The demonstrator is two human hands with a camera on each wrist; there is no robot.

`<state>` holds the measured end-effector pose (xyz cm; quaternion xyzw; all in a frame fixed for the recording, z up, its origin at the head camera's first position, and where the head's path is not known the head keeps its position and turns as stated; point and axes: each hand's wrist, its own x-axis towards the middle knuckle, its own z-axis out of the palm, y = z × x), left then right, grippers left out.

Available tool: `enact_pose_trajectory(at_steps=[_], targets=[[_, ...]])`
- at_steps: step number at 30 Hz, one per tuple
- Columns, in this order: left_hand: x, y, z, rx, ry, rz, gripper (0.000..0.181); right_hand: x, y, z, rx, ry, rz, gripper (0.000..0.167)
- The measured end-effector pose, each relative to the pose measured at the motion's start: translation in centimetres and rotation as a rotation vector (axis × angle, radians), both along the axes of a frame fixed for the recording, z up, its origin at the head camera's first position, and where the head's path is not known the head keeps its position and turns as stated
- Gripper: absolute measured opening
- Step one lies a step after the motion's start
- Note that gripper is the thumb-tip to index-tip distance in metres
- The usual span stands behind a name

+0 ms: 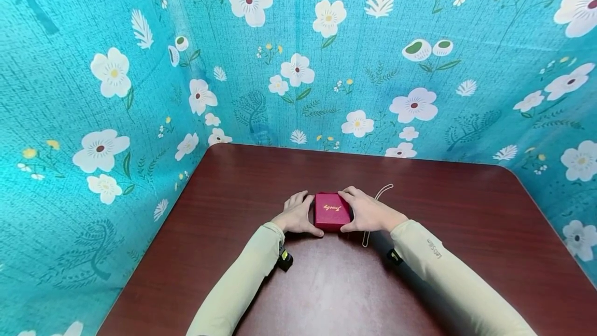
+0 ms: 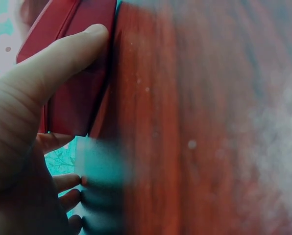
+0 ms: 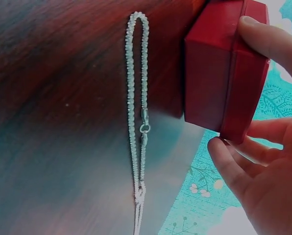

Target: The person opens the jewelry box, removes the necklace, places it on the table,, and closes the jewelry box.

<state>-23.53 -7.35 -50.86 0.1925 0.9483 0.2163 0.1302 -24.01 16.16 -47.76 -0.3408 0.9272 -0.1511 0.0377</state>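
A small red jewelry box [image 1: 330, 212] with gold script on its top sits on the table between both hands. On its left side is my left hand [image 1: 296, 217], its thumb [image 2: 62, 56] pressed along the near face and the other fingers reaching round behind. From the right, my right hand [image 1: 373, 212] grips the box at its lid [image 3: 249, 73], thumb in front and fingertips at the back. The lid appears down on the base. Just right of the box lies a silvery chain necklace [image 3: 131, 93] with a clasp, partly covered by the right hand in the head view.
The dark reddish wood table [image 1: 261, 170] has rounded far corners. A turquoise floral curtain [image 1: 298, 108] hangs along its back and sides. A black strap device [image 1: 285, 259] is worn at the left wrist, and a similar one [image 1: 394, 257] at the right.
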Motion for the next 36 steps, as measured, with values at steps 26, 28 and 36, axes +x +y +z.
enact_pose_trajectory(at_steps=[26, 28, 36], targets=[[-0.2, -0.37, 0.5, 0.068, -0.089, 0.025, 0.087, -0.1, -0.36, -0.28, 0.047, 0.012, 0.013, 0.096], [-0.16, -0.36, 0.46, 0.048, -0.081, 0.021, 0.088, -0.05, -0.38, -0.28, 0.047, 0.016, 0.018, 0.096], [-0.1, -0.36, 0.6, 0.043, -0.065, 0.013, 0.091, 0.1, -0.31, -0.34, 0.014, -0.031, 0.006, 0.098]])
